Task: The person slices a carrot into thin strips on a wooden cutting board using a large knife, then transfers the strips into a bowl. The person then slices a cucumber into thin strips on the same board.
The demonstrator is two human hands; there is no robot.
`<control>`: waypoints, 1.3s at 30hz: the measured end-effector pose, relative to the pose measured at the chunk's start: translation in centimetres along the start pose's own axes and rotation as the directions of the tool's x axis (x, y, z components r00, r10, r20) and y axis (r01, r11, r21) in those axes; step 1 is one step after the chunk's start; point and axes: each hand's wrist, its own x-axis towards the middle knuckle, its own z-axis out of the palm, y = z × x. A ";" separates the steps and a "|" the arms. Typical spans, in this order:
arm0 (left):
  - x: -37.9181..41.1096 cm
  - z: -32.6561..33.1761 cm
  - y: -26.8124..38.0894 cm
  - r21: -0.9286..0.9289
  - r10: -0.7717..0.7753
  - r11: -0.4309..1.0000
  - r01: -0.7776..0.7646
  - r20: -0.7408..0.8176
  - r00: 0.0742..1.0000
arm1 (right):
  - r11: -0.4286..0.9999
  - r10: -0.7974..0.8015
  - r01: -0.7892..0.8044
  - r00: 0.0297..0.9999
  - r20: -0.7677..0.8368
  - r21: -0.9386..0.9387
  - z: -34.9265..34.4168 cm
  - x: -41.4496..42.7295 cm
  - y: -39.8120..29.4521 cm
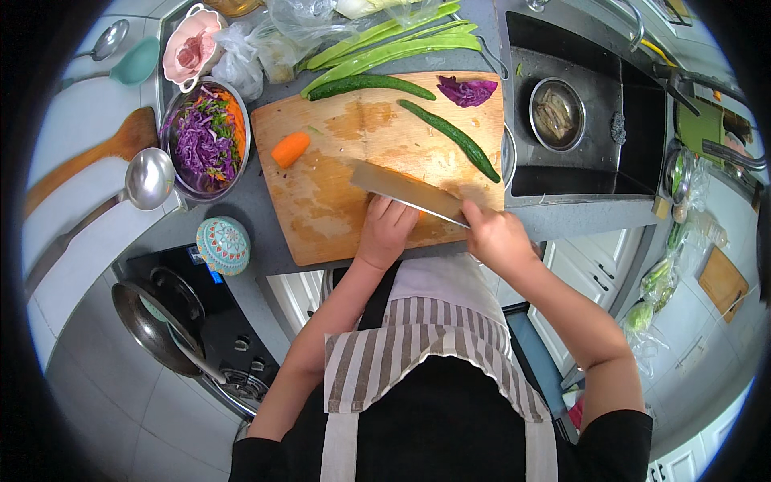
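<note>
A wooden cutting board (325, 223) lies before me. My right hand (501, 236) grips the handle of a cleaver (406, 190), whose blade slants up to the left over the board. Just below the blade, my left hand (388, 229) has its fingers bent against the board. Orange carrot shows in small parts around the blade; the blade and fingers hide most of it. A carrot piece (290, 149) lies at the board's left. Two cucumbers, one along the top edge (370, 86) and one at the right (452, 137), lie near a red cabbage wedge (467, 91).
Left of the board stands a metal bowl (206, 141) of shredded vegetables, with a pink dish (193, 49) of meat behind it. Flat green beans (397, 48) lie beyond the board. A sink (602, 162) with a metal bowl (557, 114) is at right, a wok (158, 328) at lower left.
</note>
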 end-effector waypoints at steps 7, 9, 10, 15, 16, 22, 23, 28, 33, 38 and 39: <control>0.0 0.3 -0.2 -0.013 0.001 1.000 -0.001 -0.014 1.000 | 0.998 0.060 -0.058 0.997 0.047 -0.031 0.0 -0.1 -0.3; -0.3 0.4 -0.3 -0.020 -0.007 1.000 0.007 0.001 1.000 | 0.999 0.035 -0.035 0.999 0.018 -0.012 0.2 0.8 -0.8; -0.3 0.4 -0.3 -0.024 -0.011 1.000 0.010 -0.003 1.000 | 1.000 0.021 -0.021 1.000 0.021 -0.010 0.2 0.8 -0.8; -0.4 0.2 -0.2 -0.029 0.000 1.000 -0.001 -0.022 1.000 | 1.000 0.006 -0.006 1.000 0.008 -0.013 -0.6 -1.2 0.4; -0.4 0.3 -0.3 -0.032 -0.005 0.999 0.004 -0.019 1.000 | 0.999 0.030 -0.029 0.999 0.028 -0.030 -0.3 -0.5 0.2; -0.2 0.0 -0.3 -0.029 -0.011 1.000 0.010 -0.025 1.000 | 1.000 0.005 -0.005 1.000 0.008 0.008 -0.9 0.1 -0.4; -0.1 -0.1 -0.2 -0.047 -0.015 0.999 0.013 -0.037 0.999 | 1.000 0.004 -0.004 1.000 0.010 0.009 -1.0 -0.4 0.1; -0.5 0.4 -0.4 -0.087 -0.039 0.995 0.040 0.008 0.999 | 1.000 0.016 -0.016 0.999 0.035 -0.019 0.1 1.4 -0.9; -0.5 0.2 -0.3 -0.060 -0.024 0.998 0.022 -0.043 0.999 | 0.999 0.020 -0.022 0.998 0.051 0.031 -0.8 0.0 0.0; -0.5 0.5 -0.5 -0.082 -0.034 0.996 0.031 -0.027 0.999 | 1.000 0.021 -0.021 1.000 0.006 0.016 0.0 1.5 -1.0; -0.5 0.5 -0.6 -0.081 -0.024 0.997 0.020 -0.039 0.999 | 1.000 0.008 -0.008 1.000 -0.006 0.026 -0.4 0.9 -0.7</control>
